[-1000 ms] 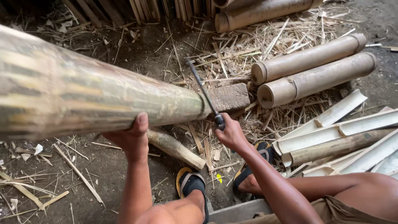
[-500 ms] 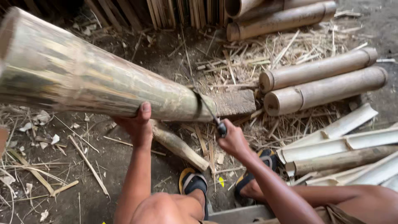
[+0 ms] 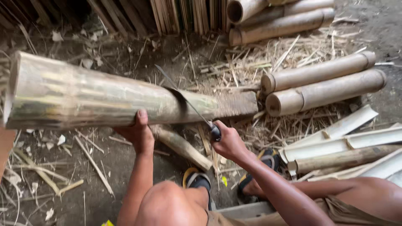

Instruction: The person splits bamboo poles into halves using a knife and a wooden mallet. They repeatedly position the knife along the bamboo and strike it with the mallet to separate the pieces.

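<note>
**Blade in the bamboo**

My left hand (image 3: 138, 134) cups the bamboo pole (image 3: 96, 98) from beneath. My right hand (image 3: 228, 142) grips the knife (image 3: 188, 104), its blade partly buried in the pole above. Cut bamboo tubes (image 3: 322, 86) lie beyond my right hand.

Both arms are bare from the wrist up, with no sleeves, gloves, watch or rings on the left hand (image 3: 136, 133) or the right hand (image 3: 228, 144), and the knees are bare as well. The feet wear open black-strapped rubber sandals with yellow-orange soles (image 3: 197, 179), one near each knee, the toes uncovered. At the lower right edge of the view a strip of khaki-brown cloth shorts (image 3: 335, 207) shows over the thigh, its hem loose and slightly rumpled.
</note>
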